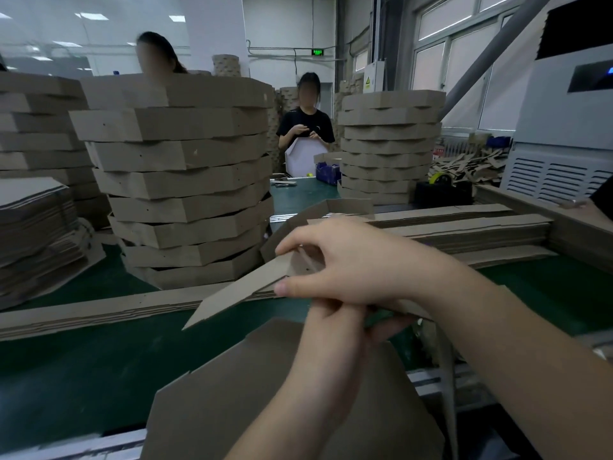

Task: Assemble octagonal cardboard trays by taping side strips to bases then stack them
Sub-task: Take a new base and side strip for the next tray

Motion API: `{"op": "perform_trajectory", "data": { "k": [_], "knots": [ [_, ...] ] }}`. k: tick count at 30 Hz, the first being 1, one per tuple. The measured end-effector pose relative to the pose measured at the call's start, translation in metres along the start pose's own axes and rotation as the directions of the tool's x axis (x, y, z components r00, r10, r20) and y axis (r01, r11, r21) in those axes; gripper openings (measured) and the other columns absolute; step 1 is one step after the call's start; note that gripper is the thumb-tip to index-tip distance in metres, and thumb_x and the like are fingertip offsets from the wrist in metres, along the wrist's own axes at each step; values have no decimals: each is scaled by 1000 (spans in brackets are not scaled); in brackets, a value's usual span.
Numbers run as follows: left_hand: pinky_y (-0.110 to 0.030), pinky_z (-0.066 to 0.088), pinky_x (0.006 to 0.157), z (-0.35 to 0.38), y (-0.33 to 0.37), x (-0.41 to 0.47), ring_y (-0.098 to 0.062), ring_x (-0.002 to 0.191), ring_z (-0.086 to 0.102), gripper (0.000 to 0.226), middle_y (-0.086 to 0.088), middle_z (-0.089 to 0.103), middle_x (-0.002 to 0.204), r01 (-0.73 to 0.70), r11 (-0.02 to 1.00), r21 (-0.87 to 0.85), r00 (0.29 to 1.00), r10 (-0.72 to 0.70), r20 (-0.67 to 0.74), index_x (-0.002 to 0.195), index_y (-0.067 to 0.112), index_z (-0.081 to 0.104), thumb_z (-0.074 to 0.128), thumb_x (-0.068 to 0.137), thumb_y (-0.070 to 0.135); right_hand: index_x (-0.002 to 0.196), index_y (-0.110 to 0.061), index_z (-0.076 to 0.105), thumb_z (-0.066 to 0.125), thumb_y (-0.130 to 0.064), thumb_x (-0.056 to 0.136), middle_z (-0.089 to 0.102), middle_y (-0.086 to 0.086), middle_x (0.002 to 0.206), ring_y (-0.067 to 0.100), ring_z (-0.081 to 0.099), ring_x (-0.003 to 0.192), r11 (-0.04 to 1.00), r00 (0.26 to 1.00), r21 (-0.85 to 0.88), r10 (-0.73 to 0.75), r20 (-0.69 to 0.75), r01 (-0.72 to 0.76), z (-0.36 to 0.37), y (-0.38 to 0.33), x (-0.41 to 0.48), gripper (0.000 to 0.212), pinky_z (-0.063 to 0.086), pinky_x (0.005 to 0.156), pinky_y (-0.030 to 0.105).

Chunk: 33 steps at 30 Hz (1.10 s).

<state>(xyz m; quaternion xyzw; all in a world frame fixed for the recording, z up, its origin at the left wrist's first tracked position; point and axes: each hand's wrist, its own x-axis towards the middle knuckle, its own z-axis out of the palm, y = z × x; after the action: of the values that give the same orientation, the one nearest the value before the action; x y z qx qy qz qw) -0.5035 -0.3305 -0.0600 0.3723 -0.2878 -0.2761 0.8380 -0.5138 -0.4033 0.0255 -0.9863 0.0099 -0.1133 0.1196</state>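
Both hands work stacked, one over the other, above the near part of the counter (76, 366). The right hand (348, 267) is on top, thumb and fingers pinching a side strip (238, 292) at a fold. The left hand (331, 330) is beneath and half hidden, its fingers curled round the same strip from below.

- Strip: grey-brown cardboard, matte, stiff, with a raw cut edge. One free end juts down-left to a slanted point and the rest bends away behind the hands. Judged purpose of the hold: pre-creasing the strip into its angled wall while it is clear of the counter.
- Base (225, 400): a flat octagonal board of the same dull card, lying just under the hands at the near edge, within easy reach for the strip to be set round it. Strip and base are apart.
- No tape seen on the strip, so taping is judged not yet done.
- Flat strips (464, 227) lie in long low piles across the counter beyond the hands, as ready stock.
- A black tape dispenser (442, 190) sits past them to the right.
- Finished trays (179, 180) stand in a tall, slightly twisted column to the left. The corners are offset from layer to layer and the walls are shallow and faceted
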Motion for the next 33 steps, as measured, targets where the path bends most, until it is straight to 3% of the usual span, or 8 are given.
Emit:
{"op": "perform_trajectory", "data": {
  "k": [5, 6, 8, 10, 11, 15, 22, 33],
  "knots": [
    [-29, 54, 88, -49, 11, -11, -14, 102, 68, 44, 1, 71, 112, -97, 916, 389, 948, -33, 315, 118, 19, 64, 77, 76, 21, 113, -37, 62, 67, -63, 67, 66, -11, 91, 6, 62, 86, 925, 979, 378, 114, -167, -43, -1, 19, -17, 53, 52, 81, 34],
    [-25, 52, 86, -62, 16, -8, -9, 102, 66, 36, 6, 71, 109, -257, 760, 597, 949, 82, 304, 113, 21, 68, 75, 77, 23, 112, -36, 62, 67, -61, 66, 66, -8, 88, 9, 63, 83, 906, 973, 421, 131, -189, -41, -1, 23, -21, 53, 53, 81, 36],
    [-28, 46, 90, -90, 28, -1, -8, 109, 59, 29, 14, 66, 113, -437, 72, 896, 879, 243, 409, 108, 25, 71, 68, 81, 36, 110, -36, 62, 67, -58, 67, 68, -4, 88, 10, 62, 79, 900, 961, 434, 152, -233, -37, 1, 29, -30, 49, 50, 77, 30],
    [-31, 43, 92, -109, 37, 2, -10, 110, 52, 34, 19, 59, 116, -314, -324, 893, 913, 156, 377, 112, 34, 66, 58, 86, 54, 109, -36, 63, 68, -58, 68, 69, -2, 94, 10, 62, 82, 895, 947, 445, 176, -267, -41, 3, 35, -37, 46, 49, 75, 26],
    [-29, 43, 87, -114, 39, 1, -8, 103, 52, 28, 23, 57, 108, -235, -327, 915, 951, 116, 286, 105, 40, 62, 55, 86, 60, 109, -36, 63, 68, -58, 67, 69, -4, 97, 9, 63, 85, 879, 943, 475, 190, -272, -40, 5, 37, -41, 48, 51, 77, 25],
    [-27, 35, 53, -130, 42, -8, -6, 54, 44, 26, 14, 51, 58, -92, 73, 993, 995, 36, 90, 68, 38, 50, 71, 81, 48, 113, -36, 63, 63, -53, 62, 63, -31, 105, -6, 62, 96, 826, 946, 564, 186, -265, -5, 12, 46, -54, 53, 49, 78, 10],
    [-18, 34, 46, -133, 65, -28, -2, 49, 43, 24, 6, 52, 51, -83, 447, 891, 996, 72, 57, 62, 28, 64, 86, 67, 36, 115, -39, 68, 69, -26, 80, 62, -21, 98, -1, 61, 90, 773, 970, 629, 87, -228, 79, 33, 59, -72, 38, 43, 73, 6],
    [-13, 41, 46, -139, 67, -45, 0, 50, 55, 14, 0, 64, 58, -79, 528, 846, 984, 175, -17, 62, 26, 68, 76, 62, 37, 114, -42, 69, 70, -33, 77, 62, -12, 105, 6, 59, 104, 742, 994, 669, 40, -106, 41, 68, 72, -70, 39, 46, 88, 16]
  ]
}}
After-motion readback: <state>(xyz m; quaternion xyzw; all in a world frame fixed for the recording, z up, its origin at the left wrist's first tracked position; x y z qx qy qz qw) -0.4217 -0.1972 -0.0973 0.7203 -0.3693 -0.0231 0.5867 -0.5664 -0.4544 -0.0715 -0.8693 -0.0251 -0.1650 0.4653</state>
